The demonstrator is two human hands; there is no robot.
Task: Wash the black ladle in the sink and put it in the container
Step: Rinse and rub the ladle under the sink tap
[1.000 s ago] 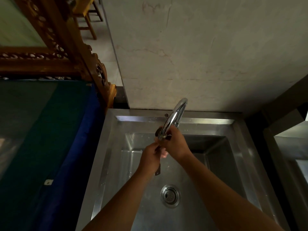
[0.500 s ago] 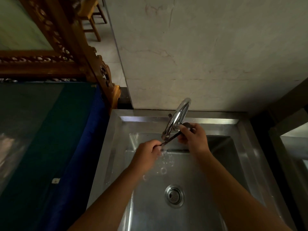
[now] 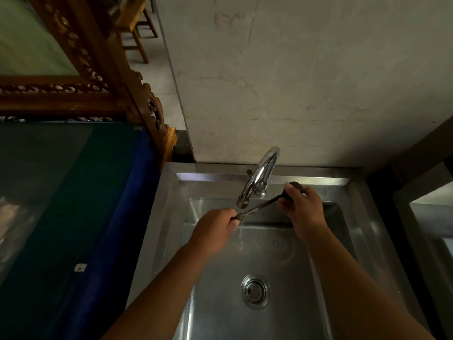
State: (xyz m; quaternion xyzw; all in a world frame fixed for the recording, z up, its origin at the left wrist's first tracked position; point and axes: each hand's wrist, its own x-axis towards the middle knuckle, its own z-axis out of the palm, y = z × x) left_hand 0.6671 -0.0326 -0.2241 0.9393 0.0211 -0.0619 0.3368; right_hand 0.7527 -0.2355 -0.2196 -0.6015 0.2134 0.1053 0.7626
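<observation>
I hold the black ladle point(image 3: 263, 204) across the back of the steel sink point(image 3: 169, 217), just under the spout of the chrome tap point(image 3: 259, 177). My left hand point(image 3: 215, 229) grips the end of its thin handle. My right hand point(image 3: 302, 207) is wrapped around its bowl, whose dark rim shows above my fingers at the right of the tap. The handle slants up from left to right between the hands. No container is in view.
The drain point(image 3: 255, 290) lies in the wet sink floor below my arms. A blue-and-green cloth-covered surface point(image 3: 61, 204) borders the sink on the left, with a carved wooden frame point(image 3: 98, 77) behind it. A plastered wall point(image 3: 306, 82) rises behind the tap. A steel ledge point(image 3: 431, 217) stands right.
My hands have drawn apart along the ladle: the right hand slid to the right onto the bowl, the left stayed on the handle end. The ladle now lies stretched out under the spout.
</observation>
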